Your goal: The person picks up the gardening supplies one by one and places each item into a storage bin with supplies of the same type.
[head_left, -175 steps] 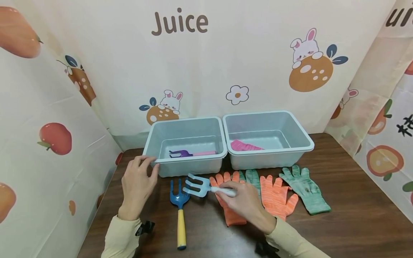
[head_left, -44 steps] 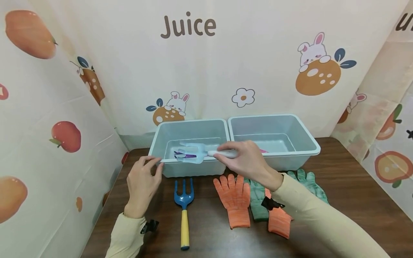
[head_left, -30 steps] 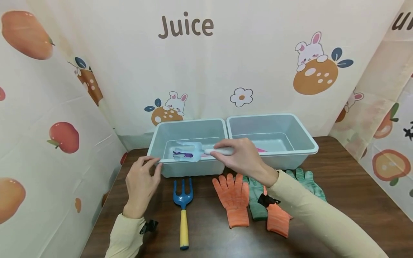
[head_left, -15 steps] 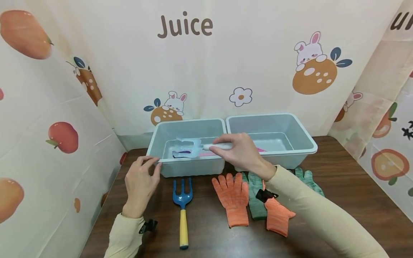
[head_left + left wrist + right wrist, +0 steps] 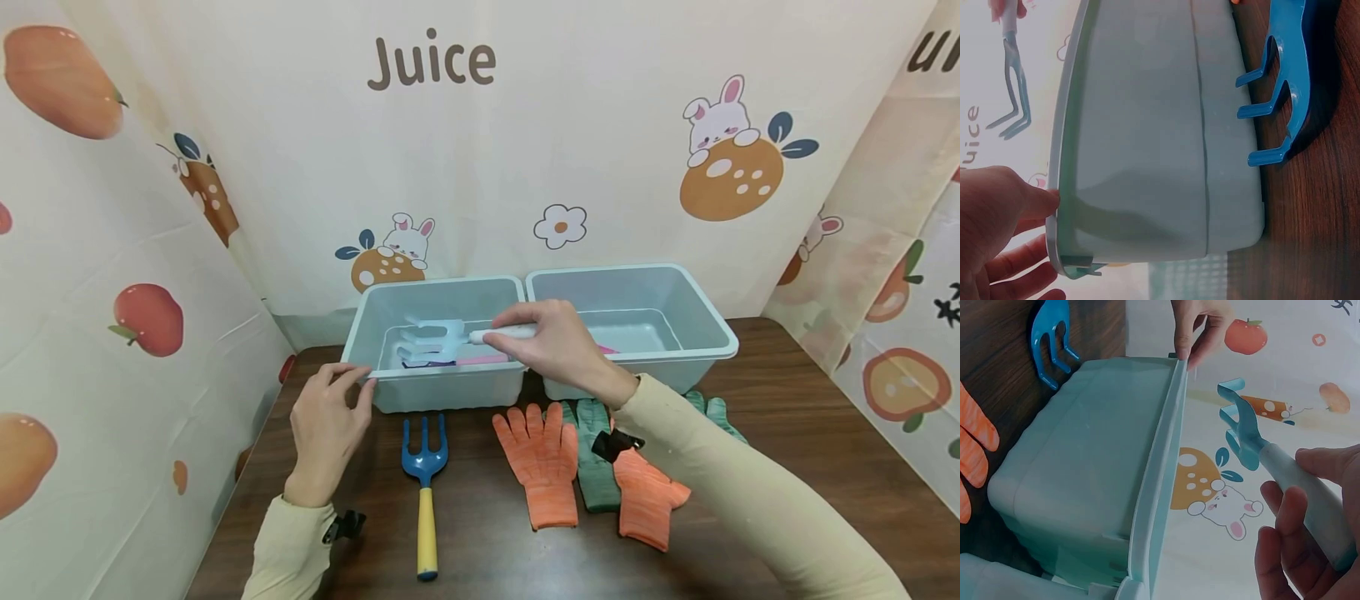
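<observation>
My left hand (image 5: 328, 429) pinches the front left corner of the left pale blue plastic bin (image 5: 450, 392); the left wrist view shows its thumb and fingers at the rim. My right hand (image 5: 558, 346) holds a light blue garden hand fork (image 5: 450, 333) by its whitish handle, tines pointing left, over the left bin. In the right wrist view the fork (image 5: 1244, 425) is raised clear of the rim. Below it, inside the bin, lies a purple hand fork with a pink handle (image 5: 483, 360), partly hidden by the held fork.
A blue hand fork with a yellow handle (image 5: 426, 517) lies on the table before the left bin. Orange gloves (image 5: 546, 475) and green gloves (image 5: 596, 467) lie right of it, partly under my right forearm. The right bin (image 5: 637, 367) holds something pink (image 5: 606, 349).
My right hand has carried the light blue fork from above the table and gloves to over the left bin, lately shifting slightly farther away. My left hand has stayed at the bin's corner.
</observation>
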